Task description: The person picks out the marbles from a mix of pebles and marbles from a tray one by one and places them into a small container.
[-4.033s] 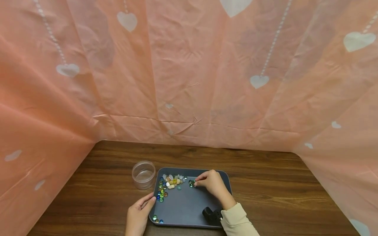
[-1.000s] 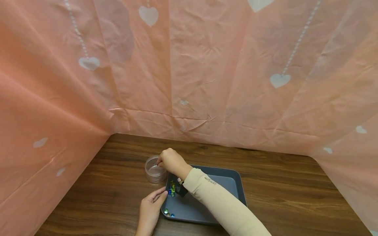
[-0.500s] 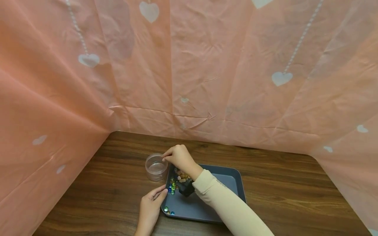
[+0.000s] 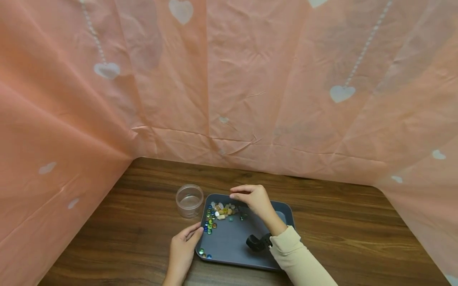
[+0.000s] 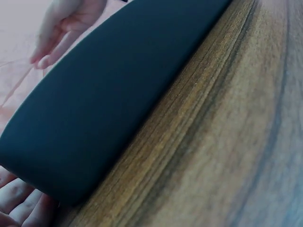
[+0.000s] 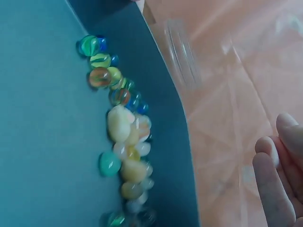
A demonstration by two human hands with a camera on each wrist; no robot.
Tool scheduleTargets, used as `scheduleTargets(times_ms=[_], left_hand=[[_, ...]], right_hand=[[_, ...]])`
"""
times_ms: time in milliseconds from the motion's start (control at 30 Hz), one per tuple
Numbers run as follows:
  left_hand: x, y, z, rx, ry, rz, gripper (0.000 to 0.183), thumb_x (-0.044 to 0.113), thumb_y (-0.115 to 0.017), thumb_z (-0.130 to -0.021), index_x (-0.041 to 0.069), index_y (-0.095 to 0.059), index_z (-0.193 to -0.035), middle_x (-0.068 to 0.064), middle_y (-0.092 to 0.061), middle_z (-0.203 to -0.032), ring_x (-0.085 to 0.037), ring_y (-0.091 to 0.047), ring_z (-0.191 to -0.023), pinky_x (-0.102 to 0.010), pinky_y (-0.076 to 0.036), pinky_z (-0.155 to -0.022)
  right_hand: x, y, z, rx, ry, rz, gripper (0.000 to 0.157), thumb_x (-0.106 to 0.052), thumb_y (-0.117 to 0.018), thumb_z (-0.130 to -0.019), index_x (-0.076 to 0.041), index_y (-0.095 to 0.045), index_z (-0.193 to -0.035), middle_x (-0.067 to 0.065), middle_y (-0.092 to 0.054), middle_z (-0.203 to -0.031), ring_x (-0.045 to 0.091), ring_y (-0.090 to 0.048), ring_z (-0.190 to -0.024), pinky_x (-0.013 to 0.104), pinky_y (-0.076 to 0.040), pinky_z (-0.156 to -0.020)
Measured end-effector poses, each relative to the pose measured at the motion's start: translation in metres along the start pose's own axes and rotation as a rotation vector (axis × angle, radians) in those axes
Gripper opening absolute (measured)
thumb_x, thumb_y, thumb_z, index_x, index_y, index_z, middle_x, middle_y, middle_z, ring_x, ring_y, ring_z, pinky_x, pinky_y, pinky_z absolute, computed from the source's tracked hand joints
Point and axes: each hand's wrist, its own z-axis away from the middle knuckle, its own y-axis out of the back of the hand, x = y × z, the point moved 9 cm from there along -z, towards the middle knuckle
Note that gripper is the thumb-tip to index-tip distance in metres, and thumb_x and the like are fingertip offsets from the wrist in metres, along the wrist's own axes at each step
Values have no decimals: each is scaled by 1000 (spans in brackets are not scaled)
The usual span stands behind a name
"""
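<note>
In the head view my left hand (image 4: pixel 181 247) grips the left rim of a grey tray (image 4: pixel 232 246), thumb at the edge; its fingers (image 5: pixel 23 203) show by the tray's end in the left wrist view. My right hand (image 4: pixel 257 201) hovers above the tray's back rim, fingers extended and holding nothing visible. Glass marbles (image 4: pixel 210 222) line the tray's left side. Pale and tan pebbles (image 4: pixel 222 216) cluster at the back left, with a teal bead (image 6: pixel 110 163) beside them. Dark green marbles (image 4: pixel 244 217) lie just right of the pebbles, below the right hand.
A clear round plastic jar (image 4: pixel 189 201), lidless, stands on the wooden table (image 4: pixel 143 222) just beyond the tray's back left corner. Several marbles (image 4: pixel 202 252) sit in the front left corner of the tray. A pink curtain (image 4: pixel 236 99) with hearts surrounds the table.
Four seconds ago my right hand was at the green marbles; a second ago it pinched something small at the jar's rim. It has since swung right, back over the tray. My left hand keeps its grip.
</note>
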Motion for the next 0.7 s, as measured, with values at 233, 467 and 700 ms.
scheduleTargets(times_ms=[233,467,700], left_hand=[[0,1,1,7,9,-2,29,17,-72,-92,-2,-72,-114,-19,-74,-110,-18,-71,-102,-17,-55,-82],[0,0,2,11,0,-9,28,16,-71,-92,-2,-72,-114,-20,-74,-110,-24,-71,-104,-27,-58,-85],[0,0,1,5,7,-1,30,18,-72,-92,-2,-72,-114,-19,-74,-111,-17,-70,-102,-20,-56,-82]], right_hand=[[26,18,9,49,-70,-21,17,-15,-83,-80,-8,-81,-96,7,-79,-94,9,-71,-90,19,-52,-76],[46,23,13,35,-117,15,18,-15,-83,-80,-8,-81,-96,7,-79,-95,16,-71,-99,23,-52,-81],[61,24,20,24,-159,88,12,-12,-83,-79,-7,-81,-90,9,-79,-95,16,-71,-93,23,-52,-70]])
